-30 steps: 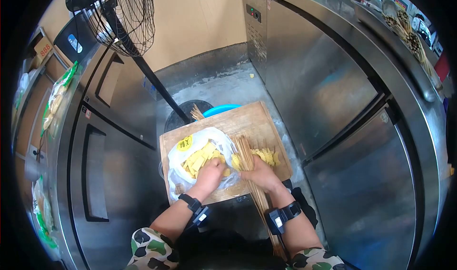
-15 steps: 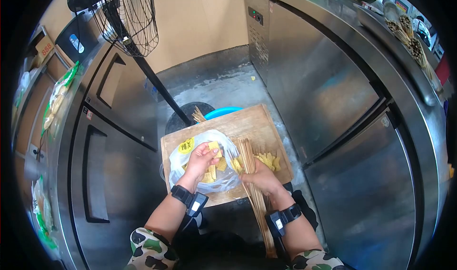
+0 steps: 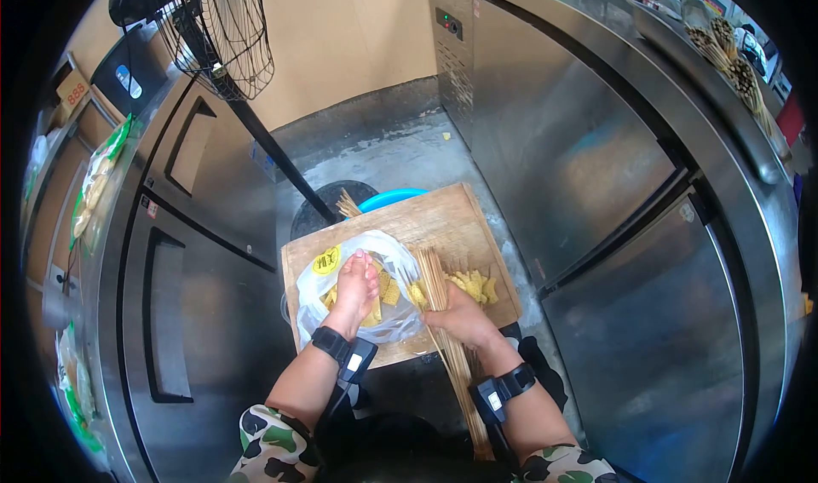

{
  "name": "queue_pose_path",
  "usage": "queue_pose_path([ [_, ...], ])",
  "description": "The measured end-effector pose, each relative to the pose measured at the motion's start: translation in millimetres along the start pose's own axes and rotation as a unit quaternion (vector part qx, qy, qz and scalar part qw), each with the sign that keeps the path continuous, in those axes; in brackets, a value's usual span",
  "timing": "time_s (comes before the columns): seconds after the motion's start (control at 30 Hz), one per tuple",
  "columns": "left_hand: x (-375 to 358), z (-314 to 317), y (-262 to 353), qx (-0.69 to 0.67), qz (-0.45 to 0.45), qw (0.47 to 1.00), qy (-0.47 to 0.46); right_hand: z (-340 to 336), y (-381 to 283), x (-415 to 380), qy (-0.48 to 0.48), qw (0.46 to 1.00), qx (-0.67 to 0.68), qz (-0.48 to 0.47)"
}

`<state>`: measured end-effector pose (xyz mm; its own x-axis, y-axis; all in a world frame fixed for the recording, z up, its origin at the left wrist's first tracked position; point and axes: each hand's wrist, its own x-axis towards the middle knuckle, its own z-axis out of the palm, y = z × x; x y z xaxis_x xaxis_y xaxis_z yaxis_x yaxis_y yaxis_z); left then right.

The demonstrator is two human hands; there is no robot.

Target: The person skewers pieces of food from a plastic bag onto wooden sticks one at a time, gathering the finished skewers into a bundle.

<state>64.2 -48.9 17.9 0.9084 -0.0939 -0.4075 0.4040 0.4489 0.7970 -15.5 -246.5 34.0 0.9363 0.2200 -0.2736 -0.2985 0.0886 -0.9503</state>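
Observation:
My right hand (image 3: 464, 317) is wrapped round a long bundle of thin bamboo skewers (image 3: 436, 283), whose lower ends run down toward my body. Beyond its fingers, yellow food pieces (image 3: 475, 284) with a bumpy surface lie in a row on a wooden board (image 3: 426, 219). Over an opened white plastic bag (image 3: 388, 244), my left hand (image 3: 358, 285) is closed, its fingers curled and fingertips pointing up. Whatever the left fingers hold, if anything, is hidden. More yellow pieces (image 3: 389, 290) show inside the bag, beside that hand.
A fan (image 3: 217, 40) on a dark pole (image 3: 277, 151) stands at the back left. Behind the board is a blue basin (image 3: 392, 197). Steel cabinets (image 3: 588, 142) flank both sides. On the right counter, a metal tray (image 3: 707, 83) carries skewer bundles; packaged food (image 3: 98, 181) lies on the left counter.
The yellow piece seen in my left fingers is out of sight now, and that hand has turned with its fingers curled. My right hand keeps the skewers. The view has shifted slightly.

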Motion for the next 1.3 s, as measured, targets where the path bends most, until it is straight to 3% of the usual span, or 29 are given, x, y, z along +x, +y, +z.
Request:
queue_pose_path([
  [0.07, -1.5, 7.2, -1.5, 0.056, 0.027, 0.998, 0.031, -0.3, 3.8, 1.1, 0.008, 1.000, -0.007, -0.013],
  [0.27, -2.6, 8.0, 3.1, 0.140, 0.045, 0.989, -0.009, 0.1, -0.6, -0.5, 0.005, 1.000, -0.007, 0.002],
  [0.37, -1.9, 18.2, 1.7, 0.053, 0.047, 0.997, 0.033, -1.2, 4.9, 1.7, 0.011, 1.000, -0.001, 0.000],
  [0.47, -4.0, 14.1, 5.8, 0.005, 0.002, 0.999, -0.052, -1.2, 4.4, 1.1, 0.014, 1.000, -0.002, -0.003],
  [0.57, -7.8, 19.8, 11.1, 0.045, 0.012, 0.996, -0.076, -0.6, -5.2, -2.0, -0.002, 0.999, 0.029, 0.019],
  [0.97, -26.4, 37.6, 18.2, 0.196, 0.094, 0.971, -0.104, 1.0, -3.5, -0.1, -0.006, 0.999, 0.047, 0.020],
  [1.07, -25.8, 29.8, 8.3, 0.240, 0.182, 0.946, -0.118, 0.9, -1.5, 0.7, -0.003, 0.999, 0.044, 0.015],
  [1.17, -43.9, 38.3, 4.4, 0.295, 0.215, 0.924, -0.112, 1.4, -2.8, 0.0, 0.005, 0.999, 0.038, 0.010],
  [1.3, -40.2, 31.9, -2.1, 0.271, 0.207, 0.935, -0.096, 3.9, -10.2, -3.2, 0.006, 1.000, 0.016, 0.022],
])
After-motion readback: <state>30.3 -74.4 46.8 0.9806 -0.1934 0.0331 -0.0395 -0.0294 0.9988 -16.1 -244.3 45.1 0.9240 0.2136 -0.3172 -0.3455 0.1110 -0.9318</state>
